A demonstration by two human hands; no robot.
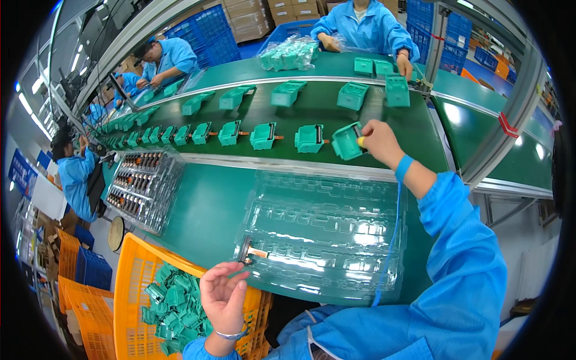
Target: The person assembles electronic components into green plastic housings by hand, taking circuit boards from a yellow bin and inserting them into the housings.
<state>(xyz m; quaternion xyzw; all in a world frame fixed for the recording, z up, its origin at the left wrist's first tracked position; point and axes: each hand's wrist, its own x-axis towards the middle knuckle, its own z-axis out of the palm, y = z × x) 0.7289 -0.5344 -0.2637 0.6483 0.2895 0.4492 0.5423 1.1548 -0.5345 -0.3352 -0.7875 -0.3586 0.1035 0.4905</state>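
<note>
My right hand [379, 143], with a blue wrist strap [404, 168] on the wrist, grips a green plastic housing [346, 143] by its right side. The housing is tilted over the near edge of the green conveyor belt [240, 157], at the right end of a row of similar housings. My left hand [224, 295] is raised at the near left, palm up, fingers loosely curled and apart, holding nothing. Just beyond its fingertips, a small dark part with an orange strip [258, 252] lies in the corner of a clear plastic tray [324, 225] on the green table.
A yellow crate [129, 264] of green housings stands left of me. Clear trays holding dark parts [144, 183] are stacked at the table's left. Across the belt, a person [366, 30] touches a housing [397, 91]; other people work leftward. A metal post [504, 117] rises at right.
</note>
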